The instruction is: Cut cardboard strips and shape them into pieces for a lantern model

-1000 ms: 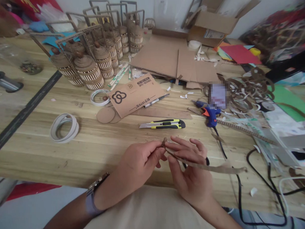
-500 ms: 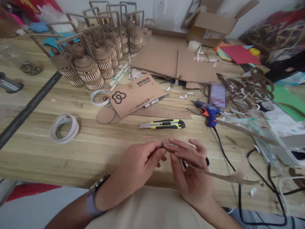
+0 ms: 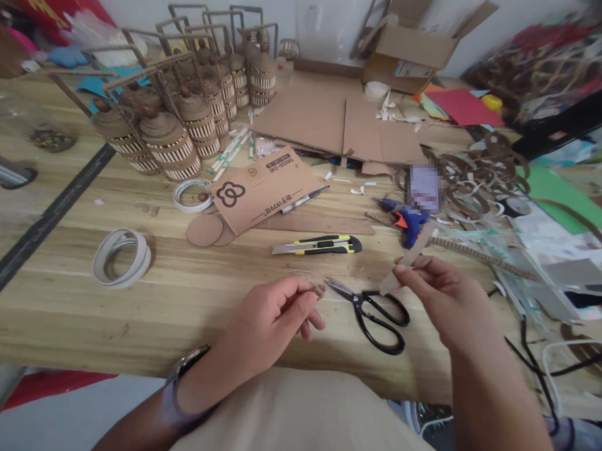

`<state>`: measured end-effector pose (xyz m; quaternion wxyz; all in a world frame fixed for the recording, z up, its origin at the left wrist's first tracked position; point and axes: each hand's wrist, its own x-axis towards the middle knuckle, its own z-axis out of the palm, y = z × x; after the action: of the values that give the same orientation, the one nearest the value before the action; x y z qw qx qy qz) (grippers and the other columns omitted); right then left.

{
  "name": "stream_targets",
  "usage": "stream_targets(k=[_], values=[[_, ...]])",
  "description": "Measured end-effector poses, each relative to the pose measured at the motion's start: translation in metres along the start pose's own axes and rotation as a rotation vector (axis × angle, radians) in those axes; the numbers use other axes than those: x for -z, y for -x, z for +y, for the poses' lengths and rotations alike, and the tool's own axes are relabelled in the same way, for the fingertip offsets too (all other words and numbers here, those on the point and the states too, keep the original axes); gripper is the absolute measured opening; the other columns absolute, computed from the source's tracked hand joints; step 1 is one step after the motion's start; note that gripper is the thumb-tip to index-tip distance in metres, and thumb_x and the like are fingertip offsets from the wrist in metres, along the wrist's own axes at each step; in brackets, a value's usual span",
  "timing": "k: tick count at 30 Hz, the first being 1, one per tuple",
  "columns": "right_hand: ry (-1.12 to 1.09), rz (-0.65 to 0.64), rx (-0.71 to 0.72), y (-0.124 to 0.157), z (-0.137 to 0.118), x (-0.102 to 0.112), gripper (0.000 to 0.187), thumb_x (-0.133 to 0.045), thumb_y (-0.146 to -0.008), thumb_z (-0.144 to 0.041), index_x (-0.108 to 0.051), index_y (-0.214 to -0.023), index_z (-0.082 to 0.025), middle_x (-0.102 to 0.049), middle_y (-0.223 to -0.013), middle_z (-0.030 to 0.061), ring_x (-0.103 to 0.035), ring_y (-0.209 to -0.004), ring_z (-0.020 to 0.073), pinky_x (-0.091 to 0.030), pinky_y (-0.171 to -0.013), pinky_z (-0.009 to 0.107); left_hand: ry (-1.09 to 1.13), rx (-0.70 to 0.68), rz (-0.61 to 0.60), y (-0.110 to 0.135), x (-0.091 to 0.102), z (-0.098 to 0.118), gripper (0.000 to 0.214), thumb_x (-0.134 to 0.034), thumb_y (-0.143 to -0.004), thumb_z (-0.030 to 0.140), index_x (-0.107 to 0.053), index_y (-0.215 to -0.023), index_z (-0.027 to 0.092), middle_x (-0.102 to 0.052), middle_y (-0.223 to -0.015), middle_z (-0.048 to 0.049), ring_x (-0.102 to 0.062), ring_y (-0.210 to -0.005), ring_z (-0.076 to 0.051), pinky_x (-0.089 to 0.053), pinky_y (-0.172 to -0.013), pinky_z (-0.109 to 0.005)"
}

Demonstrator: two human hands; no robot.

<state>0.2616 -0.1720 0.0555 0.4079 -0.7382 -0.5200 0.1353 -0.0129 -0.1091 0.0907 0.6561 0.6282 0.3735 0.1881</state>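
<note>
Black scissors (image 3: 355, 297) lie between my hands, a yellow knife (image 3: 317, 245) at twelve o'clock of them. My left hand (image 3: 269, 319) pinches a small brown scrap (image 3: 318, 290) at its fingertips; my right hand (image 3: 446, 296) pinches a cardboard strip (image 3: 411, 253) rising toward one o'clock.

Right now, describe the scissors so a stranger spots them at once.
At the near edge of the wooden table, between the left hand pinching a cardboard scrap and the right hand holding a cardboard strip. The scissors lie there: black loop handles, unlike the yellow-and-black utility knife beyond.
</note>
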Motion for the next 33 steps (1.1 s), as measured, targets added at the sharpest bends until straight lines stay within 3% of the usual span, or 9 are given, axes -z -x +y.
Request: stream_targets(k=[3, 5, 9, 13, 19, 22, 25, 28, 33], values=[[0.393, -0.069, -0.224, 0.002, 0.018, 0.017, 0.035, -0.060, -0.085, -0.050, -0.068, -0.095, -0.018, -0.075, -0.072, 0.0068, -0.070, -0.066, 0.0262, -0.050, -0.058, 0.035, 0.049, 0.049, 0.018, 0.000, 0.000, -0.003, 0.021, -0.049, -0.095, 0.035, -0.061, -0.096, 0.018, -0.073, -0.074, -0.0006, -0.065, -0.058, -0.011, -0.050, -0.058, -0.021], [0.552, -0.067, -0.138, 0.014, 0.019, 0.020, 0.034, -0.058, -0.085, -0.049, -0.066, -0.097, -0.018, -0.074, -0.079, 0.0096, -0.070, -0.075, 0.0293, -0.051, -0.067, 0.040, 0.057, 0.076, 0.029, 0.000, 0.001, -0.004, 0.021, -0.050, -0.094, 0.037, -0.060, -0.095, 0.018, -0.073, -0.073, -0.0006, -0.064, -0.058, -0.012, -0.050, -0.058, -0.022], [0.542, -0.414, 0.143, 0.047, 0.014, 0.012, 0.017, -0.054, -0.089, -0.035, -0.064, -0.095, -0.023, -0.072, -0.091, 0.0071, -0.069, -0.083, 0.0252, -0.053, -0.071, 0.037, 0.074, 0.129, 0.026, -0.005, 0.001, -0.004, 0.023, -0.051, -0.092, 0.039, -0.059, -0.091, 0.018, -0.071, -0.069, 0.0001, -0.062, -0.055, -0.011, -0.049, -0.056, -0.022], [0.551, -0.512, 0.233, 0.059, 0.019, 0.007, 0.015, -0.053, -0.088, -0.026, -0.060, -0.101, -0.022, -0.071, -0.095, 0.0085, -0.069, -0.090, 0.0267, -0.055, -0.077, 0.040, 0.123, 0.179, -0.003, -0.015, -0.002, -0.003, 0.022, -0.052, -0.090, 0.038, -0.058, -0.087, 0.017, -0.069, -0.065, 0.0008, -0.060, -0.052, -0.011, -0.047, -0.054, -0.022], [0.236, -0.542, 0.084, 0.062, 0.019, 0.009, 0.016, -0.045, -0.093, -0.030, -0.050, -0.107, -0.024, -0.068, -0.091, 0.0056, -0.068, -0.074, 0.0185, -0.054, -0.065, 0.029, 0.155, 0.175, -0.016, -0.018, -0.006, -0.005, 0.022, -0.052, -0.090, 0.038, -0.057, -0.087, 0.017, -0.068, -0.065, 0.0007, -0.059, -0.051, -0.010, -0.045, -0.053, -0.022], [-0.030, -0.506, -0.011, 0.072, 0.008, 0.005, 0.034, -0.046, -0.093, -0.028, -0.039, -0.126, -0.025, -0.066, -0.094, 0.0049, -0.067, -0.080, 0.0162, -0.054, -0.069, 0.026, 0.150, 0.172, -0.028, -0.018, -0.008, -0.006, 0.022, -0.051, -0.091, 0.038, -0.057, -0.087, 0.017, -0.069, -0.065, 0.0002, -0.059, -0.051, -0.010, -0.045, -0.053, -0.022], [-0.225, -0.590, -0.047, 0.075, -0.011, -0.001, 0.055, -0.056, -0.088, -0.039, -0.036, -0.137, -0.025, -0.062, -0.094, 0.0041, -0.062, -0.075, 0.0157, -0.052, -0.067, 0.025, 0.141, 0.170, -0.042, -0.019, -0.010, -0.005, 0.021, -0.050, -0.091, 0.037, -0.057, -0.087, 0.017, -0.069, -0.066, -0.0002, -0.059, -0.052, -0.010, -0.045, -0.054, -0.022], [-0.332, -0.705, -0.077, 0.069, -0.033, -0.006, 0.056, -0.061, -0.083, -0.049, -0.046, -0.130, -0.024, -0.060, -0.093, 0.0038, -0.055, -0.068, 0.0144, -0.048, -0.062, 0.025, 0.121, 0.179, -0.046, -0.020, -0.012, -0.003, 0.021, -0.050, -0.091, 0.035, -0.058, -0.090, 0.016, -0.069, -0.066, 0.0001, -0.060, -0.053, -0.011, -0.046, -0.055, -0.022], [-0.429, -0.838, -0.199, 0.057, -0.052, -0.012, 0.041, -0.065, -0.077, -0.047, -0.053, -0.108, -0.022, -0.049, -0.085, -0.0004, -0.043, -0.067, 0.0124, -0.040, -0.060, 0.025, 0.127, 0.177, -0.092, -0.022, -0.014, 0.000, 0.021, -0.050, -0.092, 0.034, -0.059, -0.083, 0.017, -0.068, -0.066, 0.0003, -0.058, -0.053, -0.010, -0.045, -0.054, -0.021]])
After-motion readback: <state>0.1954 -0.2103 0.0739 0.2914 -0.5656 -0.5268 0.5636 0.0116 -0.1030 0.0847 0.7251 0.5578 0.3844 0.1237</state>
